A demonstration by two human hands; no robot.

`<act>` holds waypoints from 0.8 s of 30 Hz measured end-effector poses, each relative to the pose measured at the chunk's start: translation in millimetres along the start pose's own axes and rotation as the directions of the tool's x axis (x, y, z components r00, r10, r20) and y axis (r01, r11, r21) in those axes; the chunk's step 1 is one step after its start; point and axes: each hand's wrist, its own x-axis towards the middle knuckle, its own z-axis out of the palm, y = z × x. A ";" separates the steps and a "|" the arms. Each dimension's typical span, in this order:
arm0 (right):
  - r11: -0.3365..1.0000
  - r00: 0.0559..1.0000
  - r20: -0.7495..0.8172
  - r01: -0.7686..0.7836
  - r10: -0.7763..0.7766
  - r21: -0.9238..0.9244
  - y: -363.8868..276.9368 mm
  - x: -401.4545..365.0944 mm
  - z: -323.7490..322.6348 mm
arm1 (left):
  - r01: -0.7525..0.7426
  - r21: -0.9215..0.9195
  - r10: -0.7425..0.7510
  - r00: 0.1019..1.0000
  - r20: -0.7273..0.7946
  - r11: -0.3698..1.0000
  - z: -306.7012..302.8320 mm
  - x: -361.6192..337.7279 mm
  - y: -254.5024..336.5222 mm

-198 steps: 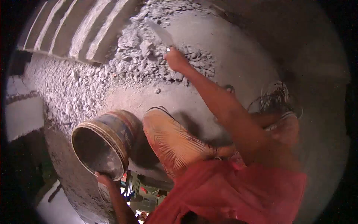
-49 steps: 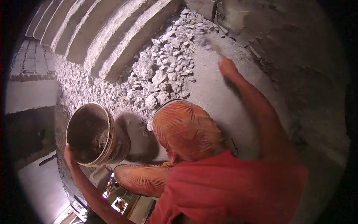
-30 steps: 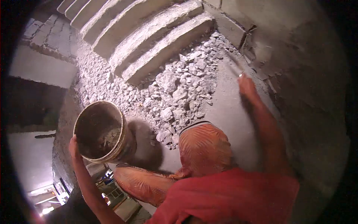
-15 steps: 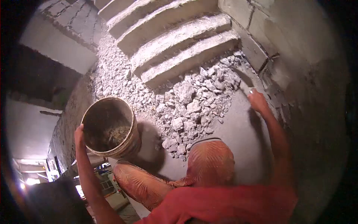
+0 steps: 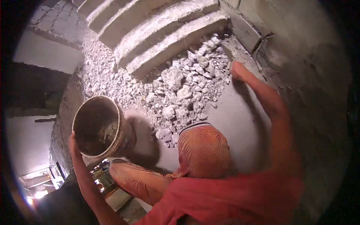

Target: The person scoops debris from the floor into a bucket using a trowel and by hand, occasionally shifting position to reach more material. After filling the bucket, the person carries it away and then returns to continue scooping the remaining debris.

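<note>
My left hand (image 5: 74, 144) grips the rim of a bucket (image 5: 126, 132) on its left side. The bucket is tilted with its mouth toward me, and its inside looks dark with some residue. My right hand (image 5: 237, 70) is closed around the handle of a tool that looks like a trowel (image 5: 227, 53). Its dark blade lies at the right edge of the rubble pile (image 5: 183, 92), just below the lowest step; the blade's outline is unclear. The rubble is a mix of small stones and larger chunks.
Concrete steps (image 5: 170, 35) rise beyond the rubble. A rough wall (image 5: 296, 56) stands on the right. My knees in orange patterned cloth (image 5: 204, 150) are close to the near edge of the rubble. Bright lights (image 5: 40, 194) show at the lower left.
My right hand and the tool have moved up and forward along the rubble's right edge, the arm reaching farther. My left hand stays on the bucket; the whole view has shifted slightly.
</note>
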 end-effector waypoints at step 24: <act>0.803 0.830 0.217 -0.554 0.513 0.218 -119.2 -75.7 -12.1 | 0.033 -0.047 -0.031 0.999 0.034 0.998 -55.8 -0.9 -54.4</act>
